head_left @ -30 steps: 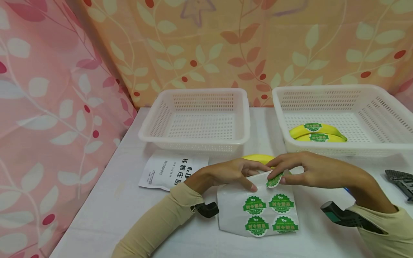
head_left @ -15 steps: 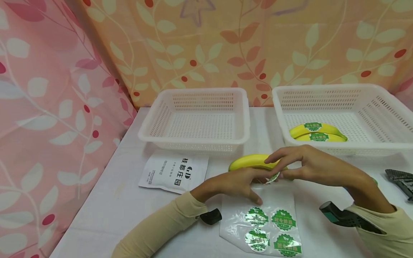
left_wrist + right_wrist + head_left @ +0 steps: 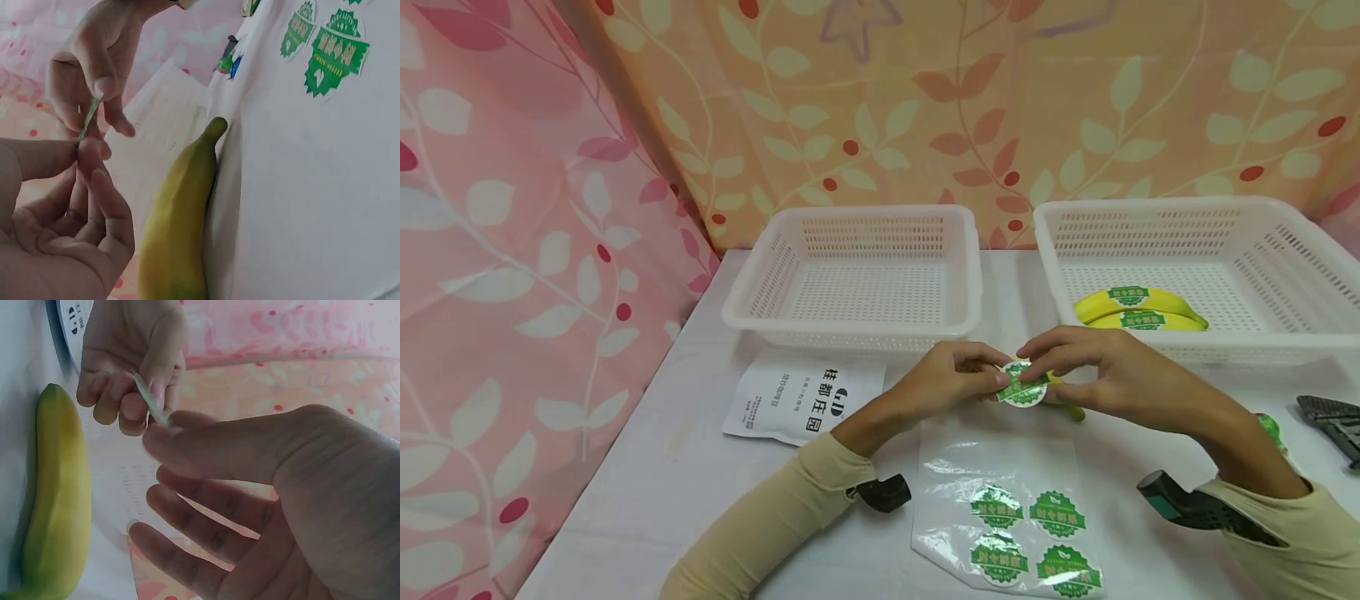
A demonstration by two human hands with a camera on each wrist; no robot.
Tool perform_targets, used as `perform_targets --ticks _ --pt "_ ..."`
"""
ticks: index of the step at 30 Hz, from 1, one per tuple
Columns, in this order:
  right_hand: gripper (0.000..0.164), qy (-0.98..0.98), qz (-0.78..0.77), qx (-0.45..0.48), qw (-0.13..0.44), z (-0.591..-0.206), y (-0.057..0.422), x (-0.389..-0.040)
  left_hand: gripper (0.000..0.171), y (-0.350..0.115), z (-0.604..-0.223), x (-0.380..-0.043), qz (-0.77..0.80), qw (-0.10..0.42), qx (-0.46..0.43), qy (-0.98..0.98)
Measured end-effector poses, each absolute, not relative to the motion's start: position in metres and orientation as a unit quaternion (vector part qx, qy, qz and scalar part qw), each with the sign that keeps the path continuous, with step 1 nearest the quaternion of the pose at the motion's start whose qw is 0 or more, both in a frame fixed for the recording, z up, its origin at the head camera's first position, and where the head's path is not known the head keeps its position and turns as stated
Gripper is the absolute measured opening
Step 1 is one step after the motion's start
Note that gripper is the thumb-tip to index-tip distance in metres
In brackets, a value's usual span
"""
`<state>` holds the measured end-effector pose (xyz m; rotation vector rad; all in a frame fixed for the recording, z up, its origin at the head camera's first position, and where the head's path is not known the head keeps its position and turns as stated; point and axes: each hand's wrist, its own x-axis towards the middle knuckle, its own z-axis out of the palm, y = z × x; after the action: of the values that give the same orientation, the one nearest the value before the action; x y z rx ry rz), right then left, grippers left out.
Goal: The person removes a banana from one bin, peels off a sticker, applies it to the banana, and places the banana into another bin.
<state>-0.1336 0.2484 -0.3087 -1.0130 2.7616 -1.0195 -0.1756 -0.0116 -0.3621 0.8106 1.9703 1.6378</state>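
Observation:
A round green-and-white sticker is stretched between both hands in the head view. The left hand pinches its left edge between thumb and forefinger. On its other side the right hand pinches it too; both wrist views show the sticker edge-on between the fingertips. Below the hands lies a banana on the white table, mostly covered by them in the head view. Nearer the body is a sheet of stickers, with several green stickers left on its lower half.
An empty-looking white basket stands behind the hands. Two stickered bananas lie in another basket at right. A white printed pouch lies at left. At far right are a black object and something green.
The sticker has come off the sheet and is now held up between both hands. The sheet has dropped flat onto the table, and the hands have risen away from it over the banana.

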Motion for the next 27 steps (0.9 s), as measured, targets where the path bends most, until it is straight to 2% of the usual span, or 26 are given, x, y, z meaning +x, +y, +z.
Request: perform_targets --ticks 4,10,13,16,21,27 --pt "0.029 0.906 -0.323 -0.274 0.025 -0.310 0.245 -0.133 0.024 -0.012 -0.363 -0.175 0.547 0.152 0.300 0.767" --pt "0.021 0.922 -0.319 -0.214 0.045 -0.320 0.234 -0.137 0.018 -0.010 -0.365 -0.174 0.501 0.089 0.333 0.794" --pt "0.012 0.923 -0.322 -0.210 0.032 -0.327 0.228 -0.139 0.022 -0.009 -0.366 -0.175 0.464 0.051 0.350 0.812" --pt "0.012 0.918 -0.330 -0.218 0.013 -0.335 0.223 -0.140 0.035 -0.008 -0.368 -0.175 0.403 0.022 0.363 0.840" --pt "0.019 0.918 -0.345 -0.196 0.008 -0.342 0.220 -0.143 0.058 -0.007 -0.371 -0.174 0.306 0.039 0.357 0.882" --pt "0.026 0.919 -0.358 -0.158 0.038 -0.346 0.222 -0.149 0.058 -0.009 -0.373 -0.175 0.287 0.060 0.338 0.894"
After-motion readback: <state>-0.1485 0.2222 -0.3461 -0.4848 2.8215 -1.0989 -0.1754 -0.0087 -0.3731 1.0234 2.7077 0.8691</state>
